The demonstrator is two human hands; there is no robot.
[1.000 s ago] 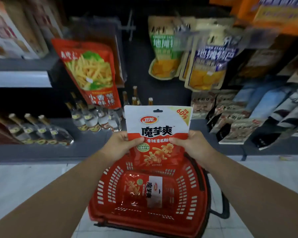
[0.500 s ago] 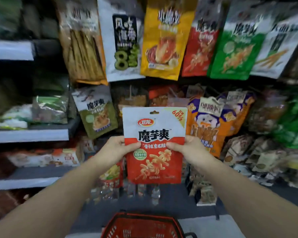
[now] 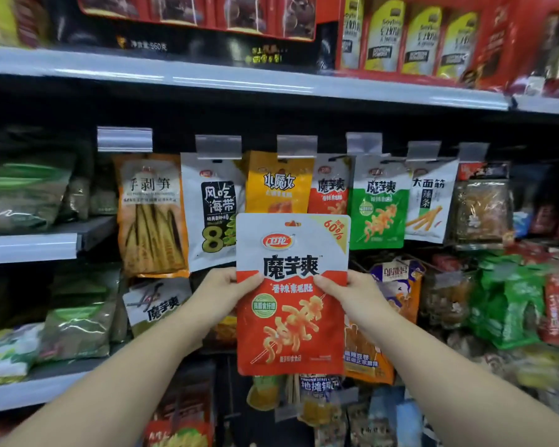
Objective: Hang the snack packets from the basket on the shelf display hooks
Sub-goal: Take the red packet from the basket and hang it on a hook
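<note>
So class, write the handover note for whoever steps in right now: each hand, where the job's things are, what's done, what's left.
Left hand and right hand each pinch a side edge of the red-and-white snack packet, held upright in front of the hook row.
A matching red packet hangs on the display hook just above.
Basket not in view.
Done: packet raised to the shelf.
Left: slip its top hole onto the hook.

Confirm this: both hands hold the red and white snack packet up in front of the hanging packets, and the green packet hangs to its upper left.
One slip: in the head view the green packet hangs to the upper right of the red and white snack packet, not the upper left. The left hand and right hand do hold it up.
</note>
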